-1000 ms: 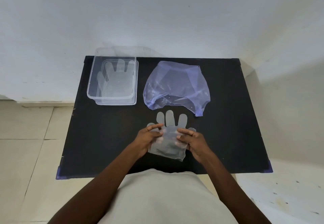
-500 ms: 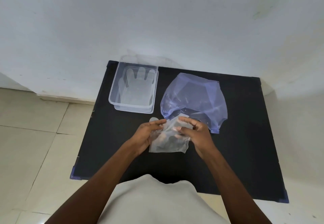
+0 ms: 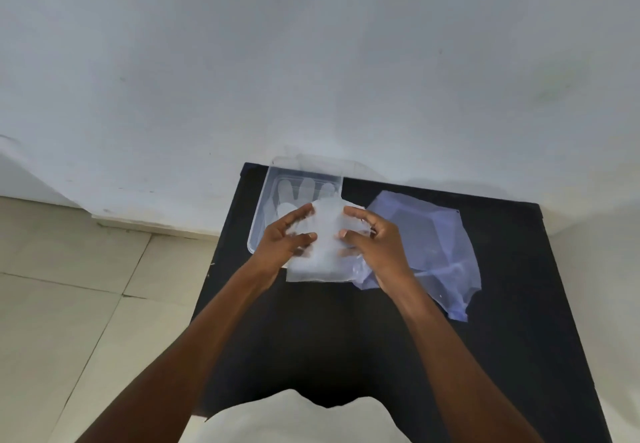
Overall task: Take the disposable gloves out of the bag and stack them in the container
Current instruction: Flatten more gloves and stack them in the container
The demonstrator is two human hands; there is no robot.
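Both hands, left hand (image 3: 285, 238) and right hand (image 3: 372, 240), grip clamped on the glove (image 3: 323, 255) over the container (image 3: 268, 196) at frame centre, should lower it flat, fingers aligned with the stack.

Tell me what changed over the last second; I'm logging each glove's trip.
Both hands, left hand and right hand, lifted the disposable glove off the black table and carried it left toward the clear container. The grip stayed; the bag and the stacked gloves did not move.
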